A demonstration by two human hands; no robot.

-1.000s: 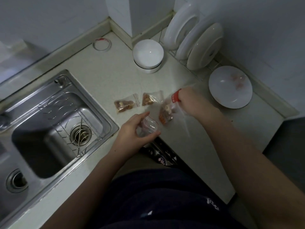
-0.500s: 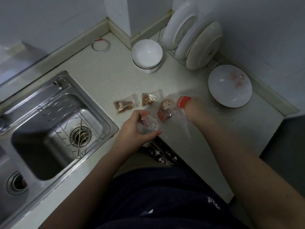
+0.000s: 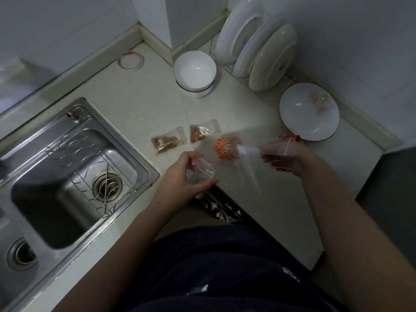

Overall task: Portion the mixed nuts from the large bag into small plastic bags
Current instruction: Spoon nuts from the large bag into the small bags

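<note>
My left hand [image 3: 183, 176] grips a small clear plastic bag [image 3: 201, 171] with its mouth held apart, just above the counter's front edge. My right hand [image 3: 284, 159] holds the large clear bag [image 3: 245, 154] by its red-striped top. The bag lies tilted, and its nuts and orange-patterned corner [image 3: 226, 147] hang to the left, near the small bag. Two filled small bags, one [image 3: 166, 141] and another [image 3: 200, 132], lie on the counter behind my left hand.
A steel sink [image 3: 67, 174] with a wire rack fills the left. At the back stand stacked white bowls [image 3: 194, 73], a rack of white plates [image 3: 258, 48] and a white plate [image 3: 309, 112]. A tape roll [image 3: 131, 60] lies near the wall.
My right hand has swung to the right and turned the large bag, so its nuts now hang to the left. My left hand has kept hold of the small bag.
</note>
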